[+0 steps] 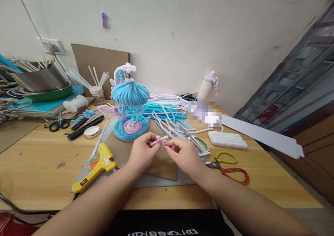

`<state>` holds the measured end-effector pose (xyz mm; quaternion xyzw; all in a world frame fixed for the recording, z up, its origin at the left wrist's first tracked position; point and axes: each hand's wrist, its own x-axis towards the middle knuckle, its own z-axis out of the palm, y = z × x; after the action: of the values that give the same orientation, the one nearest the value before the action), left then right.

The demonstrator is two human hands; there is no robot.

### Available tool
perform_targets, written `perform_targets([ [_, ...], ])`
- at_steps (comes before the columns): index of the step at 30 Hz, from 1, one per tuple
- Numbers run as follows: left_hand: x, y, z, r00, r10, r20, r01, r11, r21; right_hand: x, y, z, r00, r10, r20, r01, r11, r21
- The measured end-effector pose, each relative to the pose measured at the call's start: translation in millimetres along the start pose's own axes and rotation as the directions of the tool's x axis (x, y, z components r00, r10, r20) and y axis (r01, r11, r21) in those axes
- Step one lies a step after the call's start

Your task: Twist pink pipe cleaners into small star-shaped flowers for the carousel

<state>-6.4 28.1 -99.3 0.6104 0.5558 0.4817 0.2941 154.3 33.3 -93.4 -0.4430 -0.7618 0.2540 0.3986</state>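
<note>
At the far left of the wooden table (31,159) a metal pot (39,79) stands on a stack of flat things, with black-handled scissors (58,123) lying in front of it. Further in, a yellow glue gun (95,166) lies on its side, nozzle toward the far edge. Behind it stands a blue fuzzy-wire sculpture (129,104) with a domed top and a round blue and pink base. Just in front of that base the left hand (142,152) has its grip pinched together on one end of a pink pipe-cleaner piece (159,140), held above a brown card sheet (161,164) near the table's middle. The right hand (182,154) meets it there, its grip likewise clamped on the other end of that piece. Behind the hands lies a loose pile of pipe cleaners (167,111) in blue and pale pink. To the right are green-handled scissors (199,144), then red and yellow scissors (229,166), a flat white box (227,139), and a long white paper strip (261,135) running off the table's edge.
</note>
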Motion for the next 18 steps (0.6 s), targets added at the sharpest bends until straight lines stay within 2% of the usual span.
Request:
perform_targets([
  [3,1.8,-1.1,0.2,0.998,-0.054,0.008,0.055,0.988,-0.147,0.7,1.8,6.2,0.988,0.127,0.083,-0.143,0.965,0.219],
  [5,4.5,-2.7,0.2,0.993,-0.109,0.052,0.12,0.946,-0.301,0.9,3.5,9.0,0.989,0.124,0.08,-0.142,0.948,0.286],
  [8,7.9,-3.7,-0.1,0.965,-0.187,0.186,0.257,0.825,-0.504,1.8,6.3,10.1,1.0,-0.001,-0.009,0.004,0.956,0.292],
  [11,9.3,-2.9,-0.6,0.904,-0.279,0.323,0.426,0.633,-0.646,3.7,9.0,8.0,0.988,-0.143,-0.065,0.155,0.957,0.245],
  [15,9.0,-1.1,-0.8,0.793,-0.411,0.45,0.595,0.363,-0.717,5.9,11.5,4.8,0.963,-0.258,-0.073,0.267,0.947,0.178],
  [18,7.9,0.8,-0.5,0.757,-0.422,0.499,0.627,0.255,-0.736,5.7,11.6,4.7,0.957,-0.285,-0.061,0.29,0.948,0.127],
])
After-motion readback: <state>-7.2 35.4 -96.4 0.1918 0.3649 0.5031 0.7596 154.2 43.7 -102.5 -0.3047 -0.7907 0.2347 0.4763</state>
